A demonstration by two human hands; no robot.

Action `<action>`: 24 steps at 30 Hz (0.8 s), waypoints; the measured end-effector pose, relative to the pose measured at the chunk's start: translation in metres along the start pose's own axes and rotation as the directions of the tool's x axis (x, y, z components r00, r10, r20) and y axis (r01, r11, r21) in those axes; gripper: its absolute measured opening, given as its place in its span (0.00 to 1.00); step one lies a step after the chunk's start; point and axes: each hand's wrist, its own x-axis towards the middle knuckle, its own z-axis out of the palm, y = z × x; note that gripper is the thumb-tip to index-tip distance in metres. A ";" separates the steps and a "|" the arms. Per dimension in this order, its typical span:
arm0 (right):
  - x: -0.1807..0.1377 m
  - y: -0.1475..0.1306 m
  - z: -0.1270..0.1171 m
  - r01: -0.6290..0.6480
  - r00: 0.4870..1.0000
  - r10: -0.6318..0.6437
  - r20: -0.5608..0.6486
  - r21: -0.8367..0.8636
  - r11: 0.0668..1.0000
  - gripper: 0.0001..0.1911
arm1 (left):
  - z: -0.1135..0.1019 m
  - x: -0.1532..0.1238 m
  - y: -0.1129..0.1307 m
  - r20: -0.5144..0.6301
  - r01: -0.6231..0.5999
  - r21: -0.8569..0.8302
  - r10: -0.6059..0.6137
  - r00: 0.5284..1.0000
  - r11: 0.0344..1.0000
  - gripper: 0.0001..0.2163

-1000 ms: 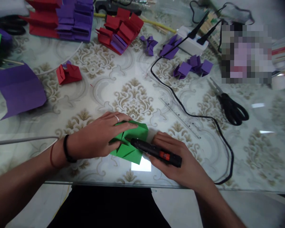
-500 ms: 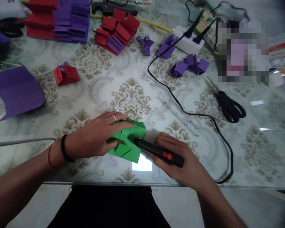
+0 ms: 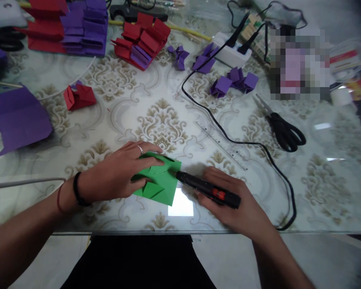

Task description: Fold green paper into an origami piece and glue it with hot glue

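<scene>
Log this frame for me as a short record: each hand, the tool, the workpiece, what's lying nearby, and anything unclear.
Left hand: laid on the green folded paper, thumb and index finger apart
Right hand: holding the black tool, apparently a glue gun
Tool: orange-red switch on its body, tip pointing at the paper
Workpiece: green, with folded flaps
Right side: scissors, clear ruler
Left side: purple sheet, small red folded piece
Far side: white power strip
Unclear: whether the tip touches the paper
</scene>
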 end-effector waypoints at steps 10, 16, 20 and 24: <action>-0.001 0.002 -0.004 -0.036 0.999 0.036 -0.026 -0.011 0.999 0.15 | -0.001 0.001 0.002 -0.016 -0.009 0.006 0.009 1.000 1.000 0.15; -0.005 0.006 -0.005 -0.085 0.995 0.083 -0.047 -0.030 0.996 0.16 | 0.000 0.000 0.000 -0.015 -0.026 0.022 0.027 1.000 0.999 0.15; -0.006 0.005 -0.006 -0.115 0.992 0.113 -0.063 -0.038 0.993 0.14 | -0.001 0.001 0.001 -0.011 -0.039 0.016 0.039 0.999 0.999 0.16; -0.006 0.004 -0.006 -0.137 0.989 0.133 -0.071 -0.050 0.989 0.13 | 0.000 0.001 0.001 0.007 0.004 0.026 -0.004 1.000 1.000 0.24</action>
